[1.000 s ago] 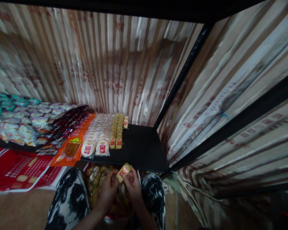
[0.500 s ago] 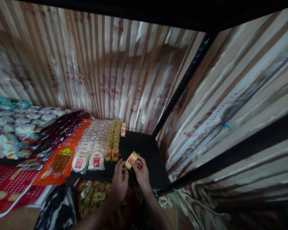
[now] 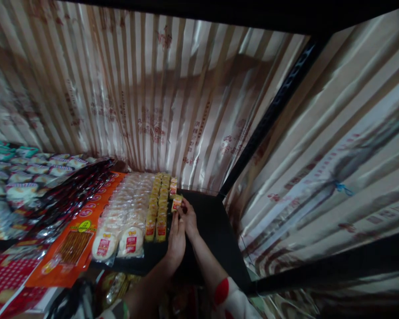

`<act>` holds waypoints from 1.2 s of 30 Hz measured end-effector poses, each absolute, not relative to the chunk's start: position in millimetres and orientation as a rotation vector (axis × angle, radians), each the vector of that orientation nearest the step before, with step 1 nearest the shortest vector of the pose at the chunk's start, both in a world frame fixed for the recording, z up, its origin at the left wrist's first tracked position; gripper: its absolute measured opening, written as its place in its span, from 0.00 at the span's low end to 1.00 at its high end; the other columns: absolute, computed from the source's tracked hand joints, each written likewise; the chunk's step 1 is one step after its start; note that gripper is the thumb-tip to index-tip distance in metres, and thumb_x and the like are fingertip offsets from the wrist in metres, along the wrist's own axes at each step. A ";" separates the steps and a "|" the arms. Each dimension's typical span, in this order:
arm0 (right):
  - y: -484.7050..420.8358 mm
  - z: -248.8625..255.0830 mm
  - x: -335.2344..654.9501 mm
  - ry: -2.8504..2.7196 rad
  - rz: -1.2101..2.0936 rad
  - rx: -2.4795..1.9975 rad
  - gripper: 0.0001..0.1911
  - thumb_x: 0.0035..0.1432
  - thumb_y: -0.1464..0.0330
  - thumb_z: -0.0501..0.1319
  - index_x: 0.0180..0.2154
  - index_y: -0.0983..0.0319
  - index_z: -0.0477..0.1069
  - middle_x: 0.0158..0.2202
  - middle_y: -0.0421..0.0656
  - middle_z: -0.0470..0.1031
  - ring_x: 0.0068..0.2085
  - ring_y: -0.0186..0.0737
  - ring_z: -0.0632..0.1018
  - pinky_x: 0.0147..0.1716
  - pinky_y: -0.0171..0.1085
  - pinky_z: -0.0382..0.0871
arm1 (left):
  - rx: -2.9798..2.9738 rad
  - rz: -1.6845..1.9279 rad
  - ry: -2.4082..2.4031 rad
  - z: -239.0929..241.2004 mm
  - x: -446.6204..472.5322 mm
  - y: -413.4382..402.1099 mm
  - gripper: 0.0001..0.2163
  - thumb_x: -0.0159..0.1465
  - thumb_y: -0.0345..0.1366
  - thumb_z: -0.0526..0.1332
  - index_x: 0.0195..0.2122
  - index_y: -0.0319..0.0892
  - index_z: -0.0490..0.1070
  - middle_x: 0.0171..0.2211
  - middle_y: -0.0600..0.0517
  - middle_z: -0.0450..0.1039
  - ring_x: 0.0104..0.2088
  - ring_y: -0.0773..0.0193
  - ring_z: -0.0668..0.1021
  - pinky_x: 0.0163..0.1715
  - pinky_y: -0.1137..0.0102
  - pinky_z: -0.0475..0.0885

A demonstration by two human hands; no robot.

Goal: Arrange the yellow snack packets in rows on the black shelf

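- I have the small yellow packet (image 3: 177, 203) at the centre of my clock, over the black shelf (image 3: 214, 221); I cannot tell whether it touches the surface.
- The right hand (image 3: 189, 219) grips it from four o'clock, thumb and fingers closed on it. The left hand (image 3: 177, 240) comes up from six, fingers extended to its lower edge; I cannot tell whether they press it.
- Just beside it at twelve stands a single packet (image 3: 173, 185); at nine run two rows of yellow packets (image 3: 156, 212).
- At eight I see round white packs (image 3: 131, 241), then an orange bag (image 3: 73, 248); dark glossy packets (image 3: 83, 192) lie farther out at nine.
- A pleated striped curtain (image 3: 153, 84) hangs behind the shelf at twelve, crossed by a broad shadow.
- At two a black post (image 3: 269, 122) slants upward; at three I spot a blue tie (image 3: 343, 188). The room is dim.
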State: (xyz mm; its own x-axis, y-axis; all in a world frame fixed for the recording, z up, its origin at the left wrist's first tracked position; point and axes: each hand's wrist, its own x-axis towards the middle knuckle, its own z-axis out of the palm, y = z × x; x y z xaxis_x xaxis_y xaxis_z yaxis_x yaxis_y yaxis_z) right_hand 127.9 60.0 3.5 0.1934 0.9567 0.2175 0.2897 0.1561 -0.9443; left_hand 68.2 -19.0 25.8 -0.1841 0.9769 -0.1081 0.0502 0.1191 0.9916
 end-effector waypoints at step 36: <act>110.9 -13.5 113.0 -1.435 0.689 -1.315 0.16 0.47 0.69 0.57 0.41 0.60 0.73 0.38 0.45 0.71 0.41 0.42 0.72 0.45 0.40 0.66 | 0.979 1.255 1.483 2.9 66.4 49.8 0.24 0.65 0.38 0.41 0.61 0.34 0.50 0.64 0.42 0.45 0.63 0.62 0.50 0.62 0.64 0.45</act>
State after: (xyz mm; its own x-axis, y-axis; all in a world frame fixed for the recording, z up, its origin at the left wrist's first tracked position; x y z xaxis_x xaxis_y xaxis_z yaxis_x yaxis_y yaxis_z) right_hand 113.0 110.9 -13.5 0.1238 0.9464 0.2983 0.3585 0.2377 -0.9028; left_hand 66.4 49.8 2.9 -0.2508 0.9558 -0.1537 0.0063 0.1604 0.9870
